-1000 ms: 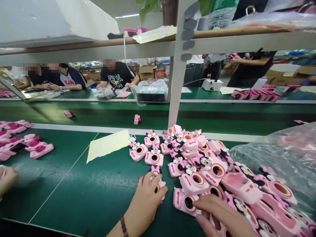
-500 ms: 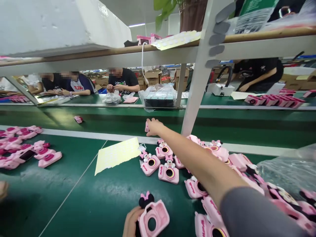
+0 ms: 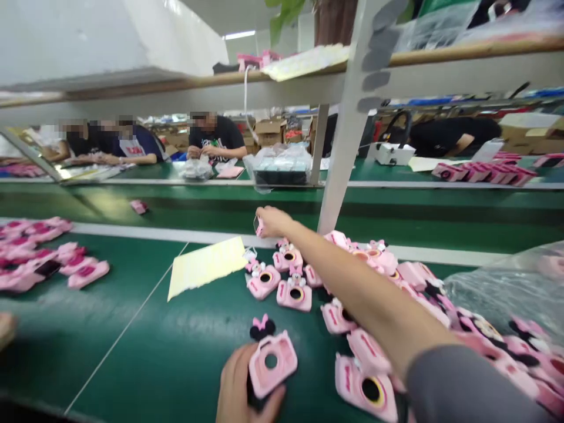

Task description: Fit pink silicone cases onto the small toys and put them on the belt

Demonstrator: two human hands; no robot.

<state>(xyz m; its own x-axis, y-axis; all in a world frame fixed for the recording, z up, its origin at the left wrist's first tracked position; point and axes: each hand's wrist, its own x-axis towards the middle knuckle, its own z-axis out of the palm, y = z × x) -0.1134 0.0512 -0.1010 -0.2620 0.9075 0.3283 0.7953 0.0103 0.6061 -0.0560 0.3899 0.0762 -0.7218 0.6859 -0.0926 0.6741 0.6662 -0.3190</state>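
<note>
My left hand (image 3: 238, 382) is closed around a pink camera case (image 3: 284, 359), low in the middle of the view. The case shows its hollow side with a round lens hole, and black mouse ears with a pink bow stand above it. My right arm stretches forward over the bench, and my right hand (image 3: 277, 222) pinches a small pink camera (image 3: 259, 228) above the green channel. Most of that camera is hidden by the fingers. Below the right forearm lie several pink cartoon-mouse cameras (image 3: 294, 295), some partly covered by the arm.
A torn yellow sheet (image 3: 207, 267) lies on the green bench. Pink pieces (image 3: 88, 271) are piled at left, and a clear plastic bag (image 3: 493, 288) lies at right. One pink piece (image 3: 139, 206) sits in the channel. A white post (image 3: 337, 176) rises beyond my arm. Several people work opposite.
My right hand's fingers have closed around the small pink camera, which were spread at it before. My left hand has lifted the case slightly, and more of that hand shows.
</note>
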